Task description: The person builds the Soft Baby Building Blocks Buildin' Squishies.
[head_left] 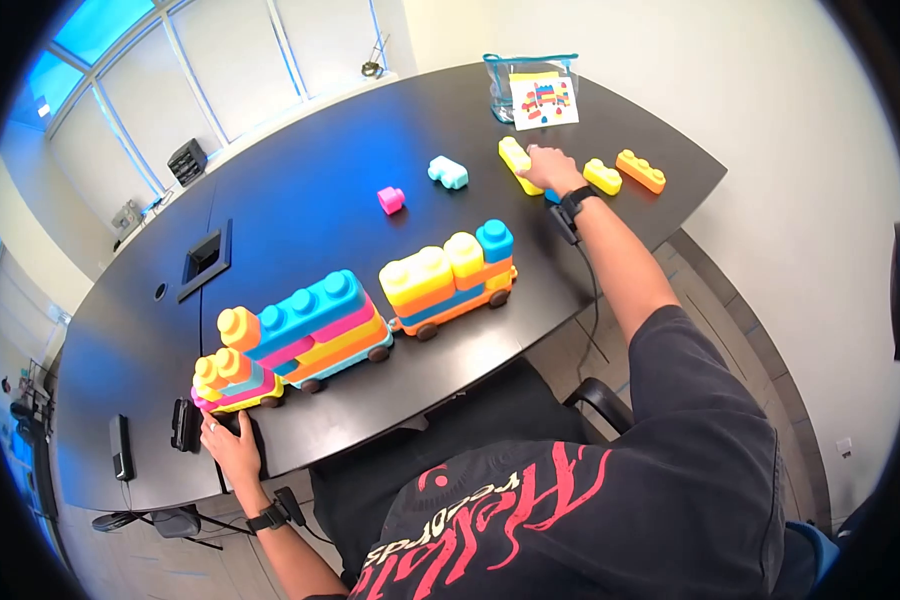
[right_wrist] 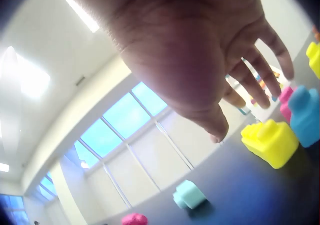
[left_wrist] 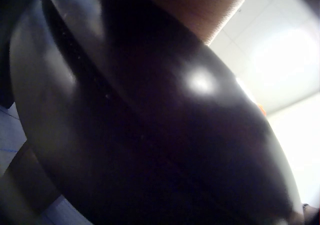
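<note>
Along the near side of the dark table stands a toy train of building blocks. Its front car [head_left: 235, 385] has orange, pink and light blue blocks on a yellow base. A taller middle car [head_left: 320, 335] and a rear car [head_left: 450, 285] with yellow blocks follow. My left hand [head_left: 232, 450] lies at the front car's near end, fingers extended, fingertips right at its base. At the far right my right hand [head_left: 553, 170] reaches over loose blocks, fingers spread in the right wrist view. Below them are a yellow block [right_wrist: 272, 142] and a blue block [right_wrist: 306, 116], with a pink one partly hidden behind.
A pink block [head_left: 391, 200] and a light blue block [head_left: 448, 172] lie mid-table. A small yellow block [head_left: 602, 177] and an orange block [head_left: 641, 171] lie to the right. Behind stands a clear bag [head_left: 500, 95] with a picture card [head_left: 545, 102]. A black case [head_left: 183, 425] sits left.
</note>
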`<state>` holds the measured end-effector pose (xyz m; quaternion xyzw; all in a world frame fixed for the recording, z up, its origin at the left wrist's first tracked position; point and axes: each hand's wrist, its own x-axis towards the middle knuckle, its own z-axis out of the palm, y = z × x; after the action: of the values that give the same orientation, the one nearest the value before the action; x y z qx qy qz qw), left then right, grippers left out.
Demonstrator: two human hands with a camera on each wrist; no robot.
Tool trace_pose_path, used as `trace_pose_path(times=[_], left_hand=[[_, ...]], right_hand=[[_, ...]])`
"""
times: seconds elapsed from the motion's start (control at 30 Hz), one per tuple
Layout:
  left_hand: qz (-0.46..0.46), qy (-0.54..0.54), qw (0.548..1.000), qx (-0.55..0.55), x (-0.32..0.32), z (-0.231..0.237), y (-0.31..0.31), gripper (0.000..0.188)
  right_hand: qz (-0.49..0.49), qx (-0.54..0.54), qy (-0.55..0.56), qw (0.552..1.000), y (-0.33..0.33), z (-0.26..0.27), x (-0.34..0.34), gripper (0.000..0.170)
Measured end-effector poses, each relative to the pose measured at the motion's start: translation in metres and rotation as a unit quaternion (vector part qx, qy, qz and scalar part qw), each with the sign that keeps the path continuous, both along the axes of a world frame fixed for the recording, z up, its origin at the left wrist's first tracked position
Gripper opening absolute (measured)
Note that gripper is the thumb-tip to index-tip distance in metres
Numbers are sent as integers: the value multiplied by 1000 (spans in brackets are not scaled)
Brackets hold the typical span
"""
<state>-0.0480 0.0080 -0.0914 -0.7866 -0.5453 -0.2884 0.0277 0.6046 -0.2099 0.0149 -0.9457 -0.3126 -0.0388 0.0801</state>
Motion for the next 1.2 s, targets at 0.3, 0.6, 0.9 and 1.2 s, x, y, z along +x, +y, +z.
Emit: trace_pose_path(times=[0.3,0.6,0.9,1.2], left_hand=[[-4,-9,1000,12,0,-1,0,79],[17,10,1000,-5,0,2,-1,73],[24,0,1000,-5,2,2,-3,75],[5,-9,1000,17,1,1,-3,75]], right_hand=[[-83,54,-66,993,55,-41,34,53],[456,274,145,834,-36,73,-122,49],[473,111,57,872,-57,80,-181,56],[429,101,-59,896,-53,61,-195,54]])
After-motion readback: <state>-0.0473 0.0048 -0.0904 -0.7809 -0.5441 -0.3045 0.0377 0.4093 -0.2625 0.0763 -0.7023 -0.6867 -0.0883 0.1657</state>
